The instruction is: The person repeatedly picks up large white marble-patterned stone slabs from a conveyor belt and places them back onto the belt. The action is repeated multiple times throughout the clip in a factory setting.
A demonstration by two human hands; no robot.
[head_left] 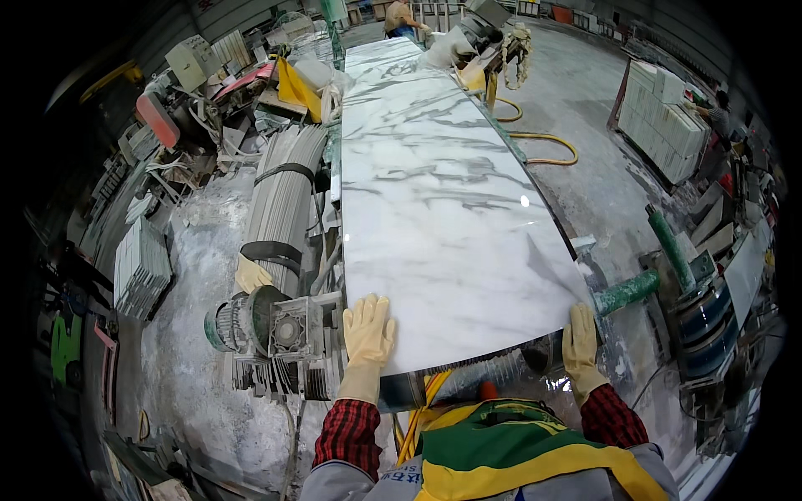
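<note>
A long white marble slab [451, 267] with grey veins lies before me and stretches away to the far end. My left hand [368, 336], in a cream rubber glove, rests flat on its near left corner with the fingers stretched out. At the near right corner my right hand [582, 346], gloved the same way, lies along the slab's edge, fingers extended and pointing away from me. Neither hand is wrapped round anything. Under the slab's near edge shows a dark roller or belt [501, 371], partly hidden by the stone.
Left of the slab stand a motor with gearbox [251, 321] and a strapped bundle of grey strips [280, 200], a loose glove [251, 274] on it. A green bar [626, 290] juts out at right. Beyond are a yellow hose [547, 136], stacked slabs [660, 121] and another person [401, 18].
</note>
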